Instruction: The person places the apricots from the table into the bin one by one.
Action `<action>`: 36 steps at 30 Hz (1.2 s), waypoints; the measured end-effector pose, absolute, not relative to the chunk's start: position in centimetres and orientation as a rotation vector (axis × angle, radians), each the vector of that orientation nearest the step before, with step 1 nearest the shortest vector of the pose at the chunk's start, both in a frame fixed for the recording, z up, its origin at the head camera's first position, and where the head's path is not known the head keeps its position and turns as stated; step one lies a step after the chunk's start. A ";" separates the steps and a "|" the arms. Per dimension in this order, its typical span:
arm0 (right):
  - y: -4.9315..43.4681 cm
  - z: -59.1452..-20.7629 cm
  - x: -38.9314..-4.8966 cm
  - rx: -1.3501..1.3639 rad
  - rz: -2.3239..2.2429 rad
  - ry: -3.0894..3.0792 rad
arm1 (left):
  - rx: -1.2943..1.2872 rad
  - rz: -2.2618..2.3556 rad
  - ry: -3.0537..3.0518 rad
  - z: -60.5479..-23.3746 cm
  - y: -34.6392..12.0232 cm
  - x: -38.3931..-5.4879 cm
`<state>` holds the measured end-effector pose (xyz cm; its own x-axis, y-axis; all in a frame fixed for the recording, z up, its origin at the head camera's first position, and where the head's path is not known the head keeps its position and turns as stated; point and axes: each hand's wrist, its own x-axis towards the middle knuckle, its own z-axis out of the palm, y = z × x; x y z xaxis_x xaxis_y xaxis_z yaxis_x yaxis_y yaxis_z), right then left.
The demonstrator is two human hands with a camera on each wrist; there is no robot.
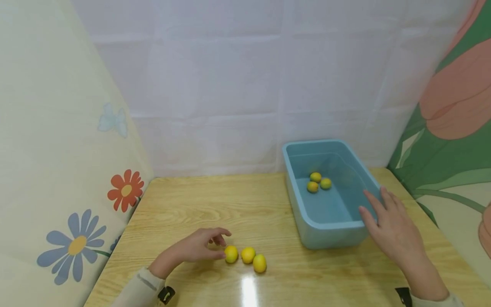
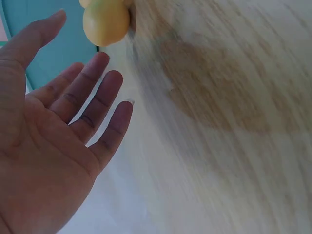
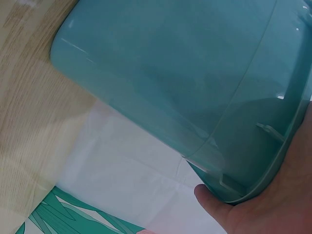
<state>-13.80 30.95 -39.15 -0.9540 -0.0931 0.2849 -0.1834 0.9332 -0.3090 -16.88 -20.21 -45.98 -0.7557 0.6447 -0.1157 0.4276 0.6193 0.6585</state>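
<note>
My left hand (image 1: 201, 246) is beside a row of small yellow citrus fruits on the table, its fingers relaxed and apart. The leftmost fruit (image 1: 231, 254) lies at the fingertips; in the left wrist view a yellow fruit (image 2: 106, 22) shows past the spread fingers, and nothing is in the palm. Right of it lie a middle fruit (image 1: 248, 255) and a greener-tinged one (image 1: 260, 264). My right hand (image 1: 399, 232) rests at the near right corner of a light blue plastic bin (image 1: 331, 236), fingers extended over its rim. Three similar fruits (image 1: 312, 186) sit inside the bin.
The wood-grain table (image 1: 215, 200) spreads left of the bin. A white cloth (image 1: 215, 85) hangs behind it. Printed panels stand on both sides, with flowers on the left panel (image 1: 57, 170) and large leaves on the right panel (image 1: 460, 149).
</note>
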 end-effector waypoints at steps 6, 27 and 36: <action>31.0 -39.1 -13.8 0.209 0.498 -2.826 | 0.831 0.857 2.492 -46.1 -20.0 -16.7; 31.1 -39.4 -13.9 0.205 0.491 -2.816 | 0.869 0.655 2.566 -46.2 -18.3 -16.6; 31.1 -39.3 -13.9 0.213 0.487 -2.813 | 0.957 0.459 2.709 -44.1 -17.1 -18.0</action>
<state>-13.94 31.07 -39.31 -0.9507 -0.0963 0.2949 -0.1899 0.9323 -0.3077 -17.99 -17.11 -44.13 -0.7597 0.6406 -0.1113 0.5682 0.7373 0.3653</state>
